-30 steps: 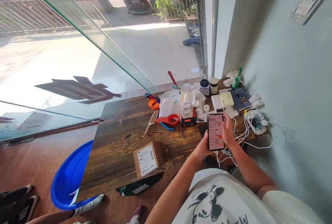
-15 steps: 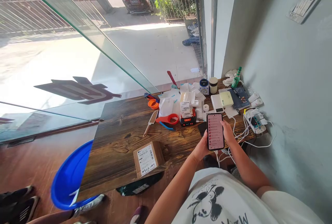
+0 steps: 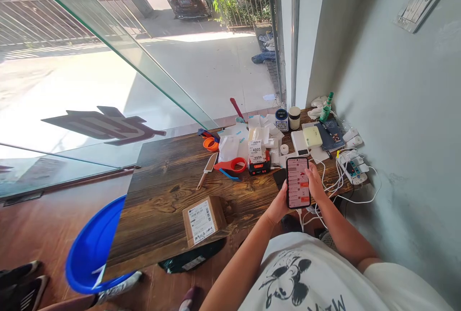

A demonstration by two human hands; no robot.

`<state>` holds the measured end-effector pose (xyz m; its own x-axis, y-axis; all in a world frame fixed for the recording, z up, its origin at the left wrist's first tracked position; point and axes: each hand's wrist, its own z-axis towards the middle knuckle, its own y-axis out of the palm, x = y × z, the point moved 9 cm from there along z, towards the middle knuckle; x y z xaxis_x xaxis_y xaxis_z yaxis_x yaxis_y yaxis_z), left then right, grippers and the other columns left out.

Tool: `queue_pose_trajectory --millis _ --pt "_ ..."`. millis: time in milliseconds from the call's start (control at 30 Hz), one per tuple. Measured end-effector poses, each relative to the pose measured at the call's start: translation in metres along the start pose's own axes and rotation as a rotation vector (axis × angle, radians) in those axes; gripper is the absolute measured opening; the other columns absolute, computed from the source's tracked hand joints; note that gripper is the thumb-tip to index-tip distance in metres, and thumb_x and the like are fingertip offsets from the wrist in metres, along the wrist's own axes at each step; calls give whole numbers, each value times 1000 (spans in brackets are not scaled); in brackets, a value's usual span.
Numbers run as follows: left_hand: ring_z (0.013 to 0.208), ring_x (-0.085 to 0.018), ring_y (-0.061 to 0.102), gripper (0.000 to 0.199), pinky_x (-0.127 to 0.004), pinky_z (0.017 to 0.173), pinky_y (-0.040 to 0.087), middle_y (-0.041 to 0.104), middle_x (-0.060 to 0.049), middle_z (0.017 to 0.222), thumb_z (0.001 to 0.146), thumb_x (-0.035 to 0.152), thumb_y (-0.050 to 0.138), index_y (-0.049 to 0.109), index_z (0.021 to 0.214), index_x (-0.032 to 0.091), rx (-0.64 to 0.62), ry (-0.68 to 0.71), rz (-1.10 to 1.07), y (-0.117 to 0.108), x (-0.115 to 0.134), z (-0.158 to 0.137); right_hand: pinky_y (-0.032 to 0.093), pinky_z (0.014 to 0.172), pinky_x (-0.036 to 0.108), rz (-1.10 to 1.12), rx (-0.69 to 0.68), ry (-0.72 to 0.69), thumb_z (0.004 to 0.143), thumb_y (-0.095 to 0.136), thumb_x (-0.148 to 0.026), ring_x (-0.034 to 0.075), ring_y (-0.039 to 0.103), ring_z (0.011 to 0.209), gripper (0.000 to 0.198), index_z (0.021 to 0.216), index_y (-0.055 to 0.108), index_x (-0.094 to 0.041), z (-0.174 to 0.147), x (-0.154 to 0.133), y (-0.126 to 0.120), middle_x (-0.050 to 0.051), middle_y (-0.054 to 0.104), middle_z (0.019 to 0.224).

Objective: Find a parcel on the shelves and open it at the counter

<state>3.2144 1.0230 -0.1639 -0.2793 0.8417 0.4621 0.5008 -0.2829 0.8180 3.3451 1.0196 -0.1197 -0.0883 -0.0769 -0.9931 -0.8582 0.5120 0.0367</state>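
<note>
A smartphone (image 3: 298, 191) with a lit screen is held upright over the front edge of the wooden table (image 3: 158, 205). Its lower left side rests in my left hand (image 3: 277, 207), whose fingers go out of sight behind it. My right hand (image 3: 316, 185) grips the right edge, thumb over the screen. Red and orange blocks show on the display. A white cable (image 3: 301, 219) hangs below the phone. Just left of it stands a small label printer (image 3: 259, 168) with a strip of numbered labels (image 3: 256, 150) coming out.
A cardboard parcel (image 3: 203, 222), a knife (image 3: 208, 170) and orange-handled tape or scissors-like tool (image 3: 230, 165) lie to the left. Behind are jars (image 3: 294, 118), papers and a green bottle (image 3: 326, 109). A power strip (image 3: 355, 169) with tangled cables sits right. A blue basin (image 3: 82, 253) and another person's shoes (image 3: 29, 289) are on the floor.
The phone's screen has gone from a plain list to a page with red and orange blocks. Both hands keep nearly the same hold; the view has shifted slightly.
</note>
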Motion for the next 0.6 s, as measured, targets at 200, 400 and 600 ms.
queue_pose_trajectory --millis 200,400,600 --pt "138 -33 57 66 -49 113 48 67 -9 144 97 49 63 44 158 31 10 -6 27 4 0 -3 22 125 64 -594 -81 -509 98 25 -78 39 26 153 73 148 57 -36 -13 -51 7 11 38 159" --pt "141 -35 55 61 -52 113 48 65 -11 145 98 49 60 51 154 27 5 -23 26 7 -2 -4 24 123 66 -668 -99 -588 100 22 -75 41 24 153 71 159 40 -41 -14 -57 10 8 29 164" --pt "144 -32 51 53 -49 121 40 66 -9 145 99 48 59 60 146 24 9 23 23 6 4 -5 38 117 58 -522 29 -622 103 15 -67 36 35 147 68 164 27 -38 -31 -47 -8 11 30 160"
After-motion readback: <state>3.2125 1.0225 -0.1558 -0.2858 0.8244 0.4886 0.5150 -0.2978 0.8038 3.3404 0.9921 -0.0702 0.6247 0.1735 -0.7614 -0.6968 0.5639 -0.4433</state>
